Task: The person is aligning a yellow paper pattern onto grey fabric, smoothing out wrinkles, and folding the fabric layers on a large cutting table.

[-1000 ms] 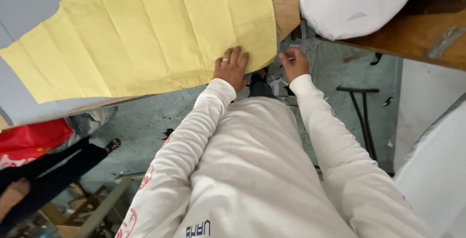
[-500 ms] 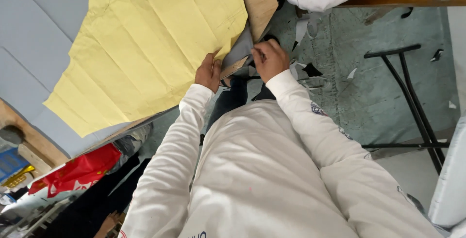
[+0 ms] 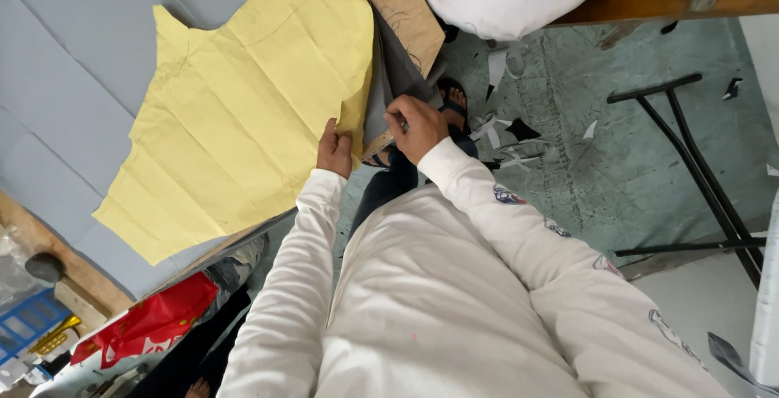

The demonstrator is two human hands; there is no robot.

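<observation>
Yellow paper pattern (image 3: 235, 138), one sheet, lies on one grey cloth (image 3: 73, 65) spread over the bench (image 3: 398, 8). Left hand (image 3: 334, 148) pinches its lifted corner; half a second ago that corner lay flatter. Right hand (image 3: 418, 126) has fingers curled on the grey cloth edge beside it.

Pattern sheet (image 3: 235, 134): yellow paper, matt, creased in a grid of folds.
Cloth (image 3: 73, 65): grey fabric, matt, smooth.
Desk (image 3: 398, 8): bare wood, rough, scuffed.
Floor (image 3: 584, 154): concrete, dull green, scratched.
Stand (image 3: 698, 163): black metal, matt.
</observation>
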